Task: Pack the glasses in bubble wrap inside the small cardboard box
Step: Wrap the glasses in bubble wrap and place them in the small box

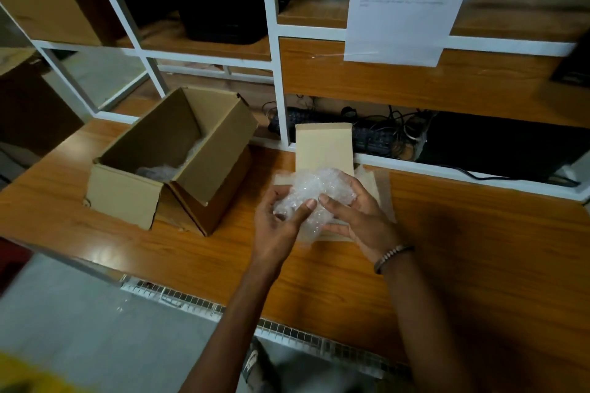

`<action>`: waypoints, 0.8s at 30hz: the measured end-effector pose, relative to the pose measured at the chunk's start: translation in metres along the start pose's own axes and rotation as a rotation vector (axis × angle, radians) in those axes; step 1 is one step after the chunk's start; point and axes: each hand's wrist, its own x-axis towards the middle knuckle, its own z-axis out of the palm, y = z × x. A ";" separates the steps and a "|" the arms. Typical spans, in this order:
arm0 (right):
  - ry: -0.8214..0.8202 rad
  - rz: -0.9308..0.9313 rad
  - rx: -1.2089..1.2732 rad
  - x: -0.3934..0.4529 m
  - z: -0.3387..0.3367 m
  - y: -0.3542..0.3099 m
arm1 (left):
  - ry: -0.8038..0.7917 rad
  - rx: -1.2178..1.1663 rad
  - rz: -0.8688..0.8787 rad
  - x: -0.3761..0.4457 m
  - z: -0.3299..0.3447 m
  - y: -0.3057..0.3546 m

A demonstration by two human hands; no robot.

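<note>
A crumpled bundle of clear bubble wrap point(314, 190) is held between both hands above the wooden table point(463, 249). My left hand point(281, 223) grips its left side with the thumb across the front. My right hand point(357, 217) grips its right side. Whatever the wrap encloses is hidden; I cannot make out the glasses. Just behind and under the bundle lies the small cardboard box point(324, 147), its lid flap standing up and side flaps spread.
A larger open cardboard box point(172, 156) with some bubble wrap inside stands on the table at the left. A white-framed shelf point(274, 73) with a keyboard, cables and a hanging paper sheet point(402, 3) rises behind. The table's front edge is near my body.
</note>
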 end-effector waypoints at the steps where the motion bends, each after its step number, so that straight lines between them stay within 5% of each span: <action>1: 0.050 0.005 0.002 0.000 -0.001 0.010 | 0.031 -0.029 -0.022 -0.007 0.005 -0.008; 5: 0.117 0.106 0.051 -0.008 -0.015 0.037 | 0.015 -0.028 -0.116 -0.029 0.022 -0.044; 11: 0.118 0.223 -0.113 -0.013 -0.033 0.048 | -0.215 0.052 -0.189 -0.050 0.034 -0.064; 17: 0.295 0.234 -0.262 0.004 -0.044 0.043 | -0.425 0.170 -0.224 -0.021 0.024 -0.070; 24: 0.441 0.105 -0.469 0.054 -0.048 0.006 | -0.192 0.400 0.056 0.084 0.008 -0.079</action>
